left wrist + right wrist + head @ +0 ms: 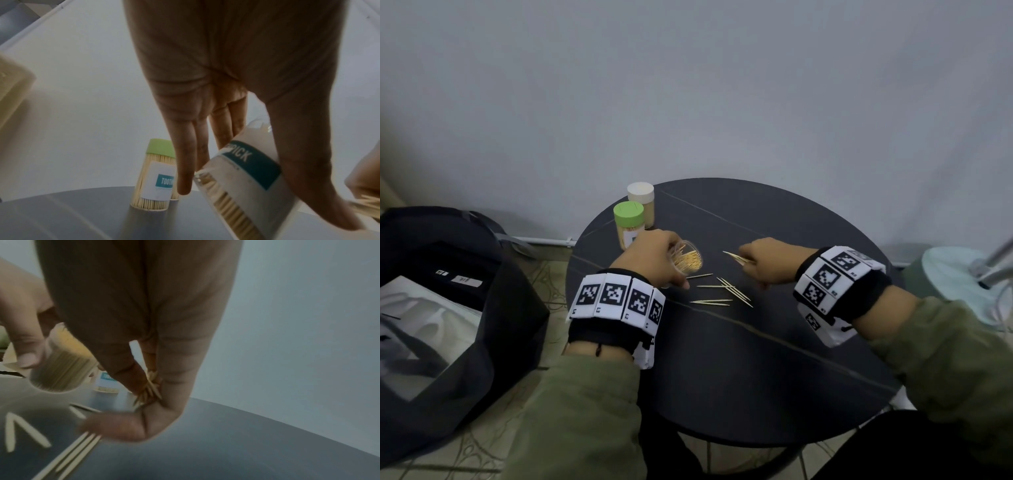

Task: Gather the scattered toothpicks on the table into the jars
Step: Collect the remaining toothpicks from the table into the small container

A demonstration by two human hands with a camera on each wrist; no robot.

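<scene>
My left hand [654, 260] grips an open clear jar [688, 258] tilted toward the right, part full of toothpicks; the left wrist view shows its teal label [249, 164] between thumb and fingers. My right hand [760, 260] pinches a small bundle of toothpicks [736, 257], their ends poking out between thumb and fingers [149, 391]. Several loose toothpicks [726, 289] lie on the dark round table [756, 359] between the two hands. They show blurred at the lower left of the right wrist view [68, 456].
Two closed jars full of toothpicks stand at the table's back left: one with a green lid [629, 219], one with a cream lid [641, 198]. A black bag [448, 308] sits on the floor left of the table. A pale green stand [959, 274] is at the right.
</scene>
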